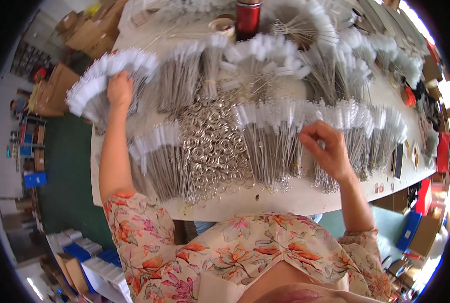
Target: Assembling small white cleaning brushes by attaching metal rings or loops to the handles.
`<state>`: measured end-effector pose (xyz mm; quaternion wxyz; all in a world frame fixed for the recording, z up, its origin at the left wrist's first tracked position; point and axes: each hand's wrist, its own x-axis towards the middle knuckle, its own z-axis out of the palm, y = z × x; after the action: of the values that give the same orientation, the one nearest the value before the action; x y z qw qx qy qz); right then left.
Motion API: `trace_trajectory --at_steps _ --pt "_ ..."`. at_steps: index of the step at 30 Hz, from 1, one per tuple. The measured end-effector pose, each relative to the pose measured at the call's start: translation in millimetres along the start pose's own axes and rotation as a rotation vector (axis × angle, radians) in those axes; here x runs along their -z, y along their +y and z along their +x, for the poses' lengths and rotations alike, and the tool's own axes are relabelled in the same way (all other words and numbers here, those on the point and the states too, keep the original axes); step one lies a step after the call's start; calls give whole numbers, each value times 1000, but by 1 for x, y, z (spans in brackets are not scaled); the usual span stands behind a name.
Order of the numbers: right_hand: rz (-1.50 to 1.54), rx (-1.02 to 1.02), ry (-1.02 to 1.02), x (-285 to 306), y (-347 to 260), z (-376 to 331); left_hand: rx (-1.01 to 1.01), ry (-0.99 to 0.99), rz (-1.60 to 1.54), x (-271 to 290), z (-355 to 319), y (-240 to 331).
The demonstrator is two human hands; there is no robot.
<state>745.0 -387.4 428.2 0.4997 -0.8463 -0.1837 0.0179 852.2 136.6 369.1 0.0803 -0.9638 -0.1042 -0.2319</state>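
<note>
The brushes [270,113] have white bristles on silver wire stems, and the rings [210,146] heaped between them are shiny silver. The desk [285,194] is cream. A dark red flask [247,19], possibly metal, stands behind. The blouse [245,247] has an orange-pink floral print.

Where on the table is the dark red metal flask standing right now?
In the head view the dark red flask stands at the table's far edge, just right of a roll of tape, behind the fanned bundles of white-tipped wire brushes.
</note>
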Motion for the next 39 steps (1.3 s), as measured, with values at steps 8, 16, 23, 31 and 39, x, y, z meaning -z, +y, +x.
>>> trace_trajectory --at_steps 8,16,23,31,39 --pt "-222 54 -155 -21 32 159 163 95 -226 17 4 11" --pt "-688 -203 28 -83 71 225 87 -180 -785 28 -2 130" --pt "-47 79 416 -19 39 217 -25 -364 -633 -10 -3 132" --pt "-421 4 624 178 122 200 -31 -447 -914 -1 -10 107" --pt "-752 -568 448 223 245 171 373 -779 -1126 126 -66 126"
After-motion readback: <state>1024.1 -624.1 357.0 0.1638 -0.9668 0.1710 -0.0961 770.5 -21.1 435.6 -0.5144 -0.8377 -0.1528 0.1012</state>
